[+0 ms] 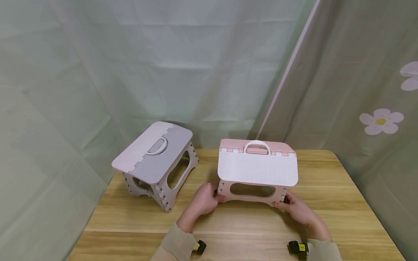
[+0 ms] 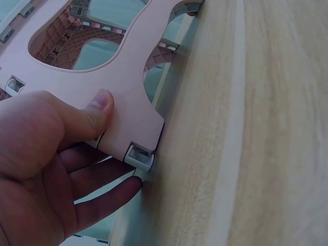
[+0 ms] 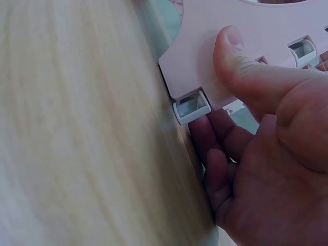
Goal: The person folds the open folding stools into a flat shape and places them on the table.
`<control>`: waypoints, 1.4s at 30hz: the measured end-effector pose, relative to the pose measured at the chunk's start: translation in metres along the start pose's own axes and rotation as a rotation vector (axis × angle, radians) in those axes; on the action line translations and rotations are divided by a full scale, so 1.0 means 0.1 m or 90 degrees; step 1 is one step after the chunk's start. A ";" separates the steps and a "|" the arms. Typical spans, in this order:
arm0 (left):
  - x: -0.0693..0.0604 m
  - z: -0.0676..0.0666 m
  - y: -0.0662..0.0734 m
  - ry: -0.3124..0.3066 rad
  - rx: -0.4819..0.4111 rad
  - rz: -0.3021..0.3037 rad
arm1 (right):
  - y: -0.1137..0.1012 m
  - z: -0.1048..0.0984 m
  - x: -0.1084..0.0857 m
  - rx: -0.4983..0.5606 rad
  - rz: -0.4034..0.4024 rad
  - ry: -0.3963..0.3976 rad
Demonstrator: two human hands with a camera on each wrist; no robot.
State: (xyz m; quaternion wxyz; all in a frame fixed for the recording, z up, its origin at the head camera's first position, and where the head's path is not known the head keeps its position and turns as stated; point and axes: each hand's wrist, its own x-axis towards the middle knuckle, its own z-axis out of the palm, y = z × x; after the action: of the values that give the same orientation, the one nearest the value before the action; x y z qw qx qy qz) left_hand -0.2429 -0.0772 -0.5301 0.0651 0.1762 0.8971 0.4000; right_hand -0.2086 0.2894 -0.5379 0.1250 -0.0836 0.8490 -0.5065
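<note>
A pink and white folding stool (image 1: pixel 258 168) stands unfolded on the wooden table, its white half toward me and its arched white handle raised. My left hand (image 1: pixel 205 199) grips its near left leg low down; in the left wrist view the thumb of that hand (image 2: pixel 46 143) lies on the pink leg panel (image 2: pixel 128 97), fingers behind. At the near right leg, my right hand (image 1: pixel 298 210) holds the lower corner. The right wrist view shows this hand (image 3: pixel 277 133) with its thumb on the pink panel (image 3: pixel 197 56) and its fingers curled behind the edge.
To the left, a grey and pale folding stool (image 1: pixel 156 148) stands unfolded at an angle on the table (image 1: pixel 248 235). Light green curtains (image 1: pixel 196 72) hang behind and at the left, and a darker curtain with flowers (image 1: pixel 326 90) hangs at the right.
</note>
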 end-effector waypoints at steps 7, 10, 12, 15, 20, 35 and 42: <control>0.01 0.00 -0.01 0.002 -0.002 0.000 | -0.02 0.00 0.01 -0.010 0.001 0.006; 0.01 0.01 -0.01 -0.004 -0.002 -0.005 | -0.01 0.00 0.01 -0.007 0.016 0.007; 0.00 0.01 -0.01 -0.007 -0.001 -0.010 | 0.00 0.01 0.01 -0.006 0.025 0.011; 0.00 0.02 -0.01 -0.010 0.001 -0.010 | 0.01 0.03 0.00 -0.013 0.032 0.015; -0.03 0.04 -0.03 -0.009 0.006 -0.005 | 0.03 0.06 -0.03 -0.013 0.032 0.014; -0.01 0.04 -0.03 -0.003 0.014 0.019 | 0.00 0.05 -0.02 0.002 0.016 0.004; 0.02 0.04 -0.02 -0.003 0.015 0.022 | -0.01 0.03 -0.01 0.001 0.013 0.004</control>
State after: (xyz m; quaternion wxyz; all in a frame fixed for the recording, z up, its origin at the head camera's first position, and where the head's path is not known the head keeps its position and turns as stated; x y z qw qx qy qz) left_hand -0.2438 -0.0749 -0.5345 0.0582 0.1931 0.8986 0.3897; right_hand -0.2072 0.2868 -0.5384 0.1273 -0.0734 0.8497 -0.5063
